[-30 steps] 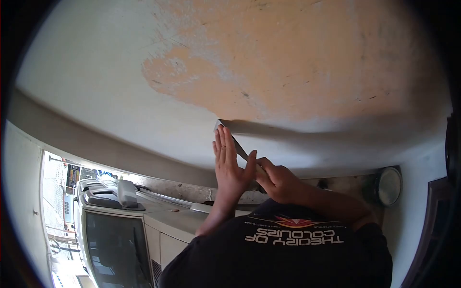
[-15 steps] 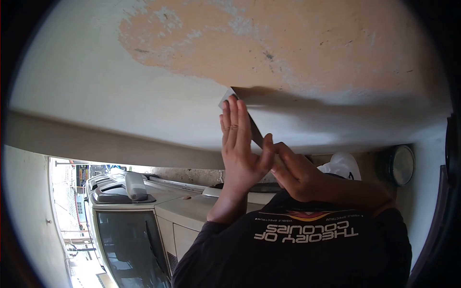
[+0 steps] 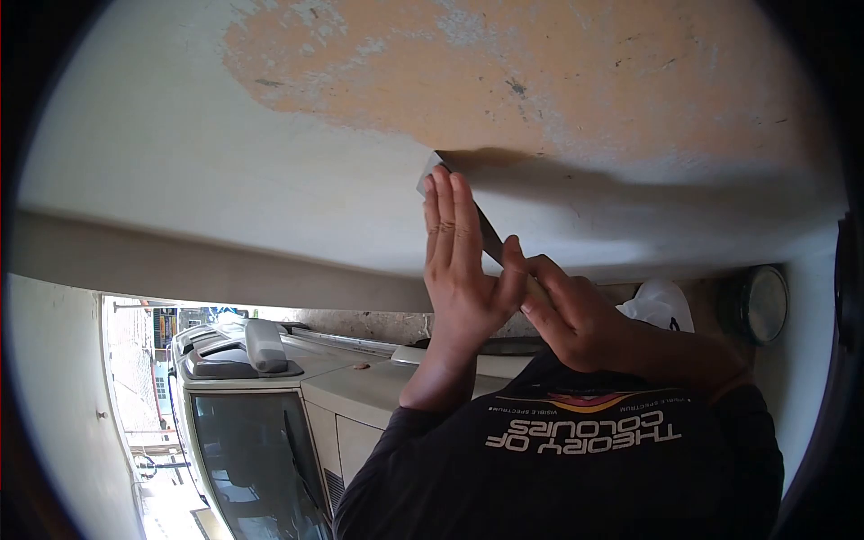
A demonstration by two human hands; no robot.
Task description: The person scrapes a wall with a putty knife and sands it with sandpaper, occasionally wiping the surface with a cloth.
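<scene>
A scraper with a wide flat metal blade (image 3: 436,160) lies against the wall surface, at the border between the pale white coat (image 3: 225,171) and a worn orange patch (image 3: 387,81). My right hand (image 3: 580,324) is closed around the scraper's handle (image 3: 538,295). Along the blade, my left hand (image 3: 463,283) lies flat with its fingers stretched out, the fingertips near the blade's end and the thumb beside the shaft. Part of the blade is hidden behind those fingers. A dark shadow falls on the surface to the right of the tool.
A pale vehicle (image 3: 346,396) with a dark windscreen (image 3: 252,459) stands at the lower left. A white plastic bag (image 3: 661,306) and a round dark-rimmed container (image 3: 767,304) are behind my right forearm. A ledge (image 3: 207,256) runs along the surface's lower edge.
The whole view has shifted slightly, so the vehicle sits further right. The blade and my left fingertips appear a little higher. Both hands keep nearly the same hold.
</scene>
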